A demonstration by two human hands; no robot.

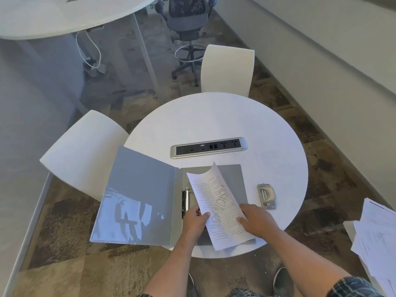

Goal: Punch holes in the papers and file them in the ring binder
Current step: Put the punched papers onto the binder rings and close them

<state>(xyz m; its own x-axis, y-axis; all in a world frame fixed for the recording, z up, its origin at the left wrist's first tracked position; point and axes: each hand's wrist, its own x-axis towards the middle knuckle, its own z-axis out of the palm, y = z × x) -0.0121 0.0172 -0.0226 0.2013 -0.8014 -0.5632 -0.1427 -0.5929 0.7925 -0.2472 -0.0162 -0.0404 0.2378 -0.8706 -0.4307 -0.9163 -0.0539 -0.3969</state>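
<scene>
Nearest the viewer, the left hand (196, 217) is pinching the near left edge of the printed papers (218, 209), thumb lying on top and the other fingers curled out of sight beneath the sheets. The right hand (256, 219) is resting on the papers' right edge, fingers loosely spread and pressing down on the top page, thumb pointing left across the print. The papers are lying tilted over the right half of the open ring binder (169, 198), their far end curling upward; their left edge is sitting just right of the metal rings (186, 201), which show just beyond the left hand's knuckles. The hole punch (266, 196) is sitting on the round table (214, 121) just right of the binder. Farther back, a power strip (209, 147) is lying set into the tabletop.
</scene>
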